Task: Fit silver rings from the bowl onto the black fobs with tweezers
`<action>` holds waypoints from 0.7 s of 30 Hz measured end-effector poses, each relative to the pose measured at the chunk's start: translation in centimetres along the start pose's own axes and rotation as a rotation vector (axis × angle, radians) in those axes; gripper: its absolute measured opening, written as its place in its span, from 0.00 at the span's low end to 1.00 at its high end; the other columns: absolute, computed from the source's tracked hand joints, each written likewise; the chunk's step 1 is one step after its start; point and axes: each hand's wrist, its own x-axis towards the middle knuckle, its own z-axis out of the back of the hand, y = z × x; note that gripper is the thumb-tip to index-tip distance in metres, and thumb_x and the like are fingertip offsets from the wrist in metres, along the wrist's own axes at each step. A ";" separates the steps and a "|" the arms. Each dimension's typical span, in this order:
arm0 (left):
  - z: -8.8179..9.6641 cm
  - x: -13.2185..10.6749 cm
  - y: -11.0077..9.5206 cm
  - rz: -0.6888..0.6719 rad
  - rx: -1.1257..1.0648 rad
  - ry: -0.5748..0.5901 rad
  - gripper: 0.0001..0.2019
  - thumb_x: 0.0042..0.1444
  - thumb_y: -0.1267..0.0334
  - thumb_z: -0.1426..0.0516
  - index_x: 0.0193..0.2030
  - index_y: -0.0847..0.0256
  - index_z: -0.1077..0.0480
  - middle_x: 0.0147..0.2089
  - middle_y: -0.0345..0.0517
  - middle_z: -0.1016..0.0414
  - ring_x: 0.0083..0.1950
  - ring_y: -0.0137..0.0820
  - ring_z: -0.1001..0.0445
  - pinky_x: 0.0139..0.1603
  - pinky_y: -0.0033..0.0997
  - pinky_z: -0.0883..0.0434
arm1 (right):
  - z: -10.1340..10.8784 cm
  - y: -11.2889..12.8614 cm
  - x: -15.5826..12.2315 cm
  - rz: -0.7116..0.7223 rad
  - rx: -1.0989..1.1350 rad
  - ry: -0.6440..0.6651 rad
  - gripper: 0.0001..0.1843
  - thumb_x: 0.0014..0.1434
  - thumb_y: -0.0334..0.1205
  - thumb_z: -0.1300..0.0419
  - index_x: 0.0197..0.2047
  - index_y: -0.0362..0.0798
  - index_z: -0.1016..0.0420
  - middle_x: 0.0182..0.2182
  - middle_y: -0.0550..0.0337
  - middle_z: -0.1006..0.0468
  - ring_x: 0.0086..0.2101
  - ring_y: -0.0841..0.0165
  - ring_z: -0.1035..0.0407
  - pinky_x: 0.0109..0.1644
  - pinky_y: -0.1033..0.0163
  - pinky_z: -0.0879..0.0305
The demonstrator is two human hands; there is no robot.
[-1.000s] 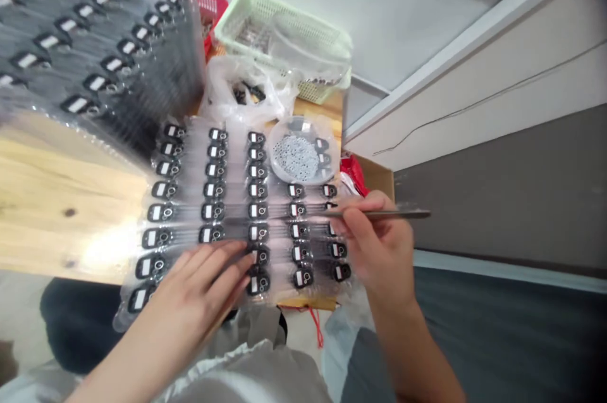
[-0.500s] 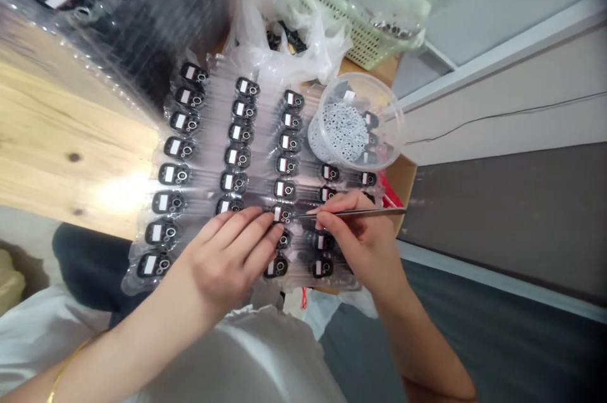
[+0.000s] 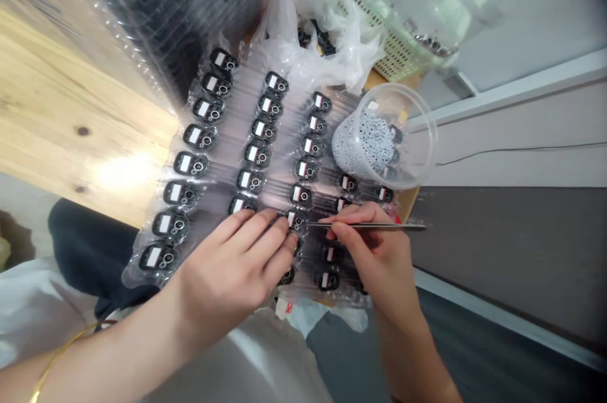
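Observation:
A clear blister sheet (image 3: 227, 156) lies on the wooden table, holding several rows of small black devices with white screens. My left hand (image 3: 237, 270) rests flat on its near part, fingers stretched out, fingertips beside one device (image 3: 296, 221). My right hand (image 3: 374, 251) pinches thin metal tweezers (image 3: 365, 226), whose tip touches that same device. A clear plastic cup (image 3: 384, 137) of small white rings stands on the sheet's right side.
A stack of similar blister sheets (image 3: 156, 17) sits at the far left. A white plastic bag (image 3: 322, 30) with black parts and a pale green basket (image 3: 417, 17) lie behind. The wooden table (image 3: 61, 112) edge runs along the left; a wall stands to the right.
The view has shifted closer and down. My left hand slid forward onto the sheet, and the tweezers came left from over the sheet's right side to the device by my fingertips.

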 end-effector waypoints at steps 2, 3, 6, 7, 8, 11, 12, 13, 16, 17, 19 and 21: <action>0.1 0.0 -0.1 0.008 0.008 0.028 0.12 0.65 0.68 0.48 0.51 0.65 0.27 0.53 0.53 0.23 0.55 0.44 0.28 0.53 0.44 0.31 | 0.0 0.1 0.1 0.015 -0.010 0.001 0.04 0.61 0.35 0.37 0.33 0.52 0.26 0.30 0.64 0.22 0.28 0.73 0.28 0.32 0.69 0.30; 0.0 0.1 -0.1 0.017 0.007 0.037 0.12 0.65 0.68 0.48 0.52 0.66 0.27 0.53 0.53 0.23 0.55 0.44 0.28 0.53 0.44 0.31 | -0.1 0.2 0.1 0.019 -0.014 0.002 0.05 0.60 0.35 0.37 0.33 0.52 0.26 0.29 0.65 0.22 0.28 0.73 0.28 0.32 0.69 0.31; -0.2 0.2 -0.4 0.034 0.006 0.038 0.13 0.65 0.67 0.47 0.54 0.67 0.28 0.53 0.54 0.24 0.54 0.45 0.28 0.53 0.45 0.31 | -0.1 0.3 0.2 0.018 -0.026 0.003 0.05 0.60 0.35 0.37 0.33 0.53 0.26 0.29 0.65 0.23 0.29 0.73 0.28 0.32 0.70 0.31; -0.3 0.3 -0.5 0.039 0.012 0.037 0.14 0.65 0.66 0.46 0.54 0.67 0.29 0.52 0.54 0.24 0.54 0.44 0.28 0.53 0.45 0.31 | -0.2 0.3 0.2 0.016 -0.026 0.004 0.05 0.60 0.34 0.37 0.33 0.53 0.26 0.29 0.65 0.22 0.29 0.73 0.28 0.31 0.70 0.31; -0.3 0.5 -0.5 0.043 0.021 0.035 0.14 0.65 0.65 0.47 0.54 0.67 0.28 0.51 0.53 0.24 0.53 0.44 0.28 0.52 0.44 0.31 | -0.2 0.2 0.2 0.014 -0.024 0.003 0.05 0.60 0.34 0.37 0.33 0.53 0.26 0.29 0.65 0.22 0.29 0.73 0.28 0.31 0.69 0.31; -0.4 0.9 -0.7 0.061 0.048 0.026 0.13 0.67 0.63 0.48 0.51 0.67 0.27 0.49 0.52 0.23 0.51 0.42 0.27 0.50 0.42 0.30 | -0.2 0.1 0.2 0.008 -0.021 0.005 0.04 0.60 0.35 0.37 0.33 0.53 0.26 0.30 0.64 0.22 0.29 0.72 0.28 0.32 0.68 0.31; -0.4 1.1 -0.8 0.063 0.053 0.021 0.14 0.67 0.63 0.49 0.50 0.67 0.27 0.48 0.52 0.23 0.50 0.42 0.27 0.49 0.42 0.30 | -0.2 0.0 0.1 0.003 -0.014 0.006 0.04 0.60 0.35 0.37 0.33 0.53 0.26 0.30 0.64 0.21 0.29 0.71 0.28 0.32 0.68 0.30; -0.4 1.2 -0.8 0.063 0.056 0.017 0.14 0.67 0.63 0.49 0.50 0.67 0.26 0.47 0.52 0.23 0.49 0.41 0.27 0.48 0.42 0.30 | -0.2 0.0 0.1 -0.005 -0.003 0.006 0.03 0.60 0.35 0.36 0.34 0.53 0.26 0.31 0.63 0.21 0.29 0.71 0.28 0.33 0.67 0.30; -0.5 1.2 -0.8 0.054 0.065 -0.003 0.14 0.67 0.64 0.50 0.49 0.68 0.26 0.47 0.53 0.23 0.47 0.41 0.26 0.45 0.41 0.30 | 0.0 0.0 -0.3 -0.009 0.046 -0.014 0.03 0.59 0.36 0.35 0.35 0.53 0.25 0.33 0.62 0.21 0.30 0.70 0.27 0.34 0.65 0.29; -0.6 1.2 -0.8 0.052 0.071 -0.018 0.14 0.67 0.64 0.50 0.49 0.68 0.26 0.47 0.53 0.23 0.47 0.41 0.26 0.45 0.41 0.30 | 0.2 0.1 -0.4 -0.002 0.062 -0.031 0.03 0.59 0.36 0.35 0.35 0.53 0.25 0.33 0.62 0.21 0.31 0.70 0.27 0.35 0.65 0.29; -0.8 1.1 -0.7 0.041 0.081 -0.050 0.13 0.66 0.64 0.49 0.49 0.67 0.26 0.47 0.52 0.22 0.47 0.41 0.26 0.45 0.40 0.31 | 0.8 0.5 -0.7 0.033 0.082 -0.087 0.04 0.59 0.36 0.35 0.35 0.54 0.25 0.33 0.63 0.22 0.31 0.70 0.27 0.35 0.65 0.29; -1.0 1.0 -0.6 0.028 0.085 -0.081 0.12 0.65 0.65 0.47 0.49 0.67 0.26 0.47 0.51 0.22 0.47 0.41 0.26 0.45 0.40 0.31 | 1.7 0.9 -0.8 0.080 0.097 -0.179 0.05 0.59 0.36 0.35 0.36 0.54 0.26 0.33 0.63 0.22 0.31 0.70 0.27 0.36 0.64 0.28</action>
